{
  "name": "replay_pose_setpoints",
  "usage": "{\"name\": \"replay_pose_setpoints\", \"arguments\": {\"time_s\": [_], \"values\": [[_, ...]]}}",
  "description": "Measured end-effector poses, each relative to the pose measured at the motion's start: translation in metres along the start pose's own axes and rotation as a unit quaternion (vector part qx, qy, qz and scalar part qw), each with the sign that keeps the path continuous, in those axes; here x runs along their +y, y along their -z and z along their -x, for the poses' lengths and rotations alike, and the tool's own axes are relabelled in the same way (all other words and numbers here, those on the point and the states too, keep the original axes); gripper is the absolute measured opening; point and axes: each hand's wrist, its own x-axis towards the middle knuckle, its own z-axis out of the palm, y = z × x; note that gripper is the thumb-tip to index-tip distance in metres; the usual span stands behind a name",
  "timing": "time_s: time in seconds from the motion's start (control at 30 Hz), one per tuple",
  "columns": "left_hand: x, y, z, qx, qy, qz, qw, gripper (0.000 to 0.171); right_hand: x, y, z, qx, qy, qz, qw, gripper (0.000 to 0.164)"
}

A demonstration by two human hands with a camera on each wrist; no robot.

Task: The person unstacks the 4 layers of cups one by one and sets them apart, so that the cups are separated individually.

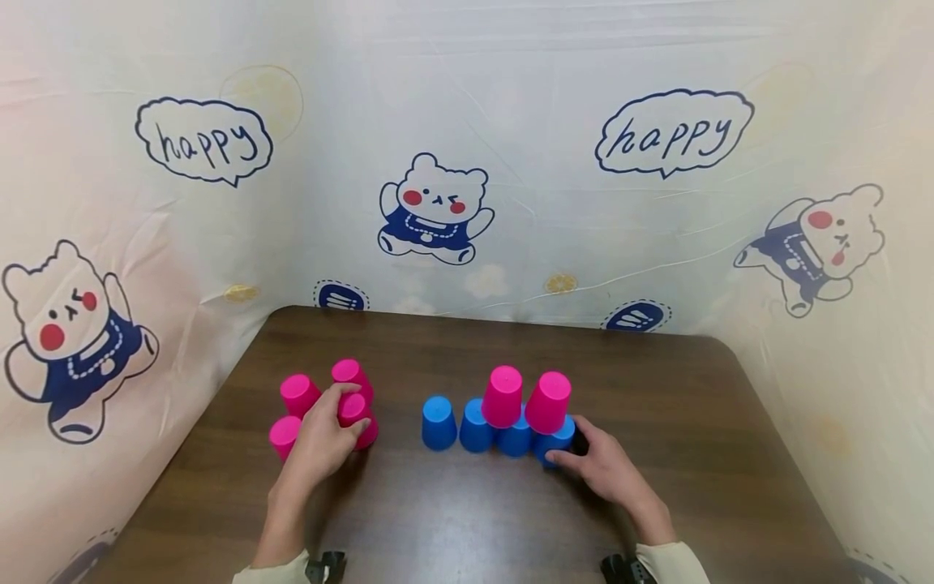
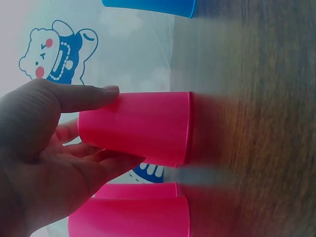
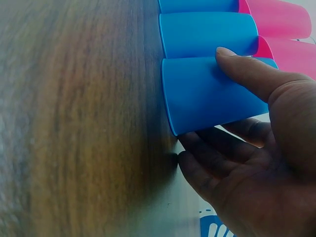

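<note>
On the table's left side, my left hand grips an upside-down pink cup between thumb and fingers. The cup's rim is at the tabletop in the left wrist view. Around that hand stand three more pink cups, one at the back and two to its left, one of them farther back. To the right, several upside-down blue cups form a row. Two pink cups stand on top of its right part. My right hand holds the rightmost blue cup, thumb in front and fingers along its far side.
The brown wooden table has bare surface between the two cup groups and toward the front. A pale printed cloth with cartoon bears hangs behind the table and at both sides.
</note>
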Motion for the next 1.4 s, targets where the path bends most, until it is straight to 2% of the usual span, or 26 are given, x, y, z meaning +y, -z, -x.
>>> {"name": "replay_pose_setpoints", "arguments": {"time_s": [0.27, 0.5, 0.6, 0.67, 0.83, 0.93, 1.0, 1.1, 1.27, 1.4], "values": [[0.0, 0.001, 0.0, 0.0, 0.004, 0.001, 1.0, 0.065, -0.001, 0.0, 0.0, 0.008, 0.012, 0.004, 1.0, 0.058], [0.009, 0.009, 0.005, -0.003, 0.001, 0.0, 1.0, 0.072, 0.0, -0.001, 0.0, 0.008, 0.013, 0.003, 1.0, 0.057], [0.015, 0.016, 0.009, 0.016, -0.021, -0.003, 0.9996, 0.071, 0.0, -0.002, 0.001, 0.009, 0.013, 0.003, 1.0, 0.057], [0.02, 0.021, 0.012, 0.041, -0.047, -0.005, 0.998, 0.068, 0.0, -0.002, 0.001, 0.01, 0.014, 0.004, 1.0, 0.057], [0.039, 0.029, 0.019, 0.121, -0.113, 0.0, 0.9863, 0.063, 0.0, -0.002, 0.001, 0.01, 0.013, 0.004, 1.0, 0.058], [0.053, 0.028, 0.02, 0.133, -0.137, 0.015, 0.9815, 0.064, 0.0, -0.002, 0.001, 0.008, 0.01, 0.002, 1.0, 0.059], [0.062, 0.022, 0.018, 0.119, -0.154, 0.038, 0.9801, 0.064, 0.0, -0.002, 0.0, 0.007, 0.006, 0.002, 1.0, 0.06], [0.075, 0.01, 0.013, 0.081, -0.178, 0.065, 0.9785, 0.065, 0.001, -0.001, 0.001, 0.005, 0.003, -0.001, 1.0, 0.06], [0.093, -0.019, 0.008, 0.019, -0.21, 0.069, 0.975, 0.071, 0.0, -0.001, 0.0, 0.002, 0.003, -0.003, 1.0, 0.058], [0.107, -0.038, 0.002, -0.017, -0.227, 0.07, 0.9711, 0.072, 0.0, -0.001, 0.0, 0.002, 0.003, 0.0, 1.0, 0.059]]}}
